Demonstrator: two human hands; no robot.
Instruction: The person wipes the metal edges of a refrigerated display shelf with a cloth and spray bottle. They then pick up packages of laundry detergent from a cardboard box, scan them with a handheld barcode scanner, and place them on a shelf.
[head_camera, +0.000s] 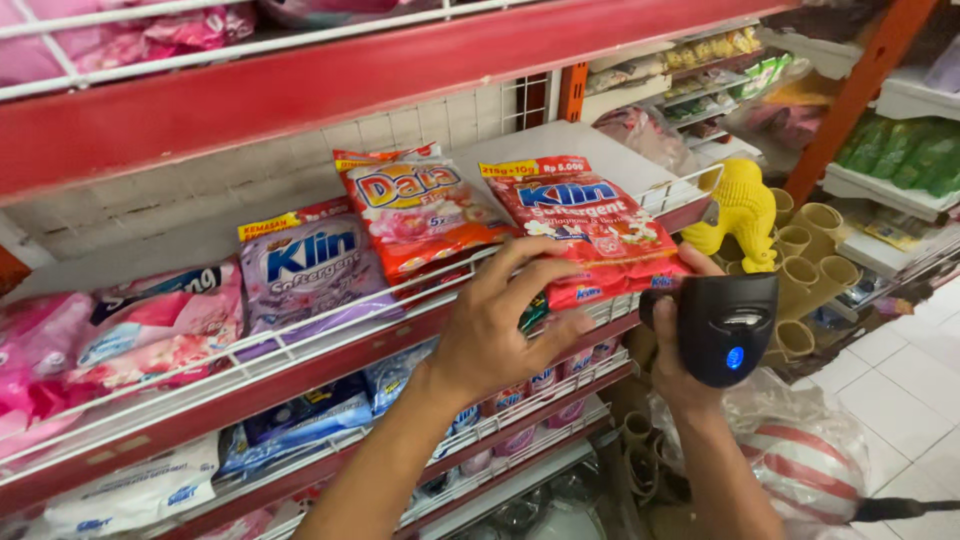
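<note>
Right hand (690, 330): my grip is wrapped round a black handheld scanner (725, 328) — its head aimed at the shelf.
Left hand (497, 325): fingers spread, steadying the red detergent pouch (590, 228) on the shelf (640, 175) rail.
Farther: orange pouch (420, 205), purple pouch (310, 265).

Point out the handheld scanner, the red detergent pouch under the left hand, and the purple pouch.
handheld scanner (722, 325), head view, black body.
red detergent pouch (590, 225), head view, front face.
purple pouch (310, 270), head view, front face.

On the shelf (600, 150), four detergent pouches lie in a row; the rightmost pouch (590, 225) lies under the left hand (495, 330), left of the scanner (722, 325) in the right hand (675, 370).
</note>
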